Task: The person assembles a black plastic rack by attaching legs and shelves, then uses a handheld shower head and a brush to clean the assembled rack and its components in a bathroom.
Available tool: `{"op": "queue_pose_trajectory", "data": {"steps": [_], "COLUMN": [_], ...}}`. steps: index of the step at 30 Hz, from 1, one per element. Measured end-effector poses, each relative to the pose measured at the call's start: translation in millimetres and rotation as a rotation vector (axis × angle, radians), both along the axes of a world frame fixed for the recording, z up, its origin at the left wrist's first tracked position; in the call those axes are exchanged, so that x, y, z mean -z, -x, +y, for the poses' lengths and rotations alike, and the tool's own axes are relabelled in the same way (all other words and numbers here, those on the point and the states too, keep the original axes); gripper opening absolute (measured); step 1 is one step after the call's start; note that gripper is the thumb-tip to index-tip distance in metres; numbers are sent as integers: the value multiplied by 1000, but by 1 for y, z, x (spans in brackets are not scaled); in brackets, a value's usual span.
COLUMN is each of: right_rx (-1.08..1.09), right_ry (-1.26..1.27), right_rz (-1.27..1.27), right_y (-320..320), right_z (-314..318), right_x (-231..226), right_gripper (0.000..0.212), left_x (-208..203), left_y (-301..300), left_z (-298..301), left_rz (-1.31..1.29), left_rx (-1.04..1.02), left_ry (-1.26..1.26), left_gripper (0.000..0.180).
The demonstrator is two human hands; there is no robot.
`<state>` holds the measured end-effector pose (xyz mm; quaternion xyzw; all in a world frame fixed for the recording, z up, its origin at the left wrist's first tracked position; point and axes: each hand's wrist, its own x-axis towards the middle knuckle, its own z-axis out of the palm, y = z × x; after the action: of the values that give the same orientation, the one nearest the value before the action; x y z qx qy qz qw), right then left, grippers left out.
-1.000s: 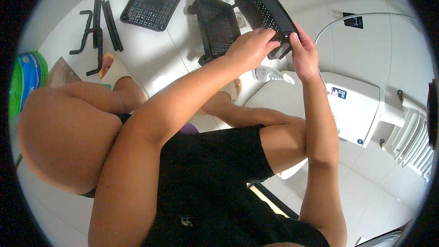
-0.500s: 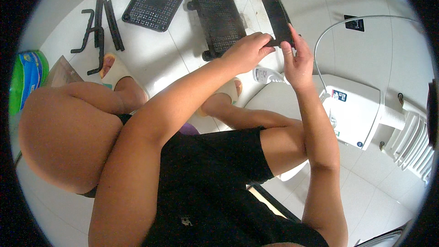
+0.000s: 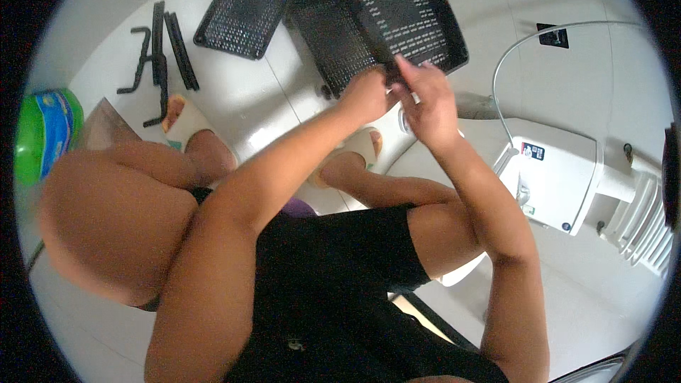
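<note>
Seated low over a white tiled floor (image 3: 255, 110), knees drawn up, black shorts. Left hand (image 3: 365, 96) closed on the near edge of a black perforated plastic panel (image 3: 404, 10), fingers curled tight around its rim. Right hand (image 3: 425, 103) just beside, touching the same edge, fingers half bent and pinching at the panel's lower rim; exact grip partly hidden behind the left hand. Panel held tilted up off the floor, its far end raised toward the top of the view, its near edge between both hands. Directly under and behind it, a second black mesh panel (image 3: 330, 39) lying on the floor, overlapped by the held one. Further left, a third mesh panel (image 3: 245, 7) flat on the tiles, apart from the others. Well to the left, several black frame bars (image 3: 159, 57) grouped loosely together. Pale sandals on both feet, one (image 3: 181, 117) near the bars, the other (image 3: 362, 145) below the hands. At the far left edge, a green and blue container (image 3: 42, 131). To the right, a white boxy appliance (image 3: 560, 177) with a thin white cable (image 3: 507, 60) arching above it.
</note>
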<state>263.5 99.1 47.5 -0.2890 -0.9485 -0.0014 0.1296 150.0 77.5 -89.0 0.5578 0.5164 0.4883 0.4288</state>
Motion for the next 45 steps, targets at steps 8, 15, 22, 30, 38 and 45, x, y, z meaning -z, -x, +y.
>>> {"op": "queue_pose_trajectory", "data": {"steps": [8,15,22,30,38,45], "right_rx": [-31,892,656,550,516,530], "right_ry": [59,1199,1274,885,843,755], "right_rz": [104,469,474,302,354,354], "right_y": [8,-55,-48,-47,-32,-22], "right_z": [16,48,54,47,39,44], "right_x": [-8,19,30,70,81,70], "right_gripper": [52,53,47,40,34,36], "left_x": [54,37,72,-84,-95,-99], "left_y": [50,90,107,32,48,55], "left_z": [-4,4,-30,-11,0,1], "left_rz": [-84,-53,356,958,895,842], "left_rx": [-192,-267,-706,-129,-28,-98], "left_ry": [-87,-136,-573,-494,-159,-154], "left_gripper": [22,22,84,32,16,19]}}
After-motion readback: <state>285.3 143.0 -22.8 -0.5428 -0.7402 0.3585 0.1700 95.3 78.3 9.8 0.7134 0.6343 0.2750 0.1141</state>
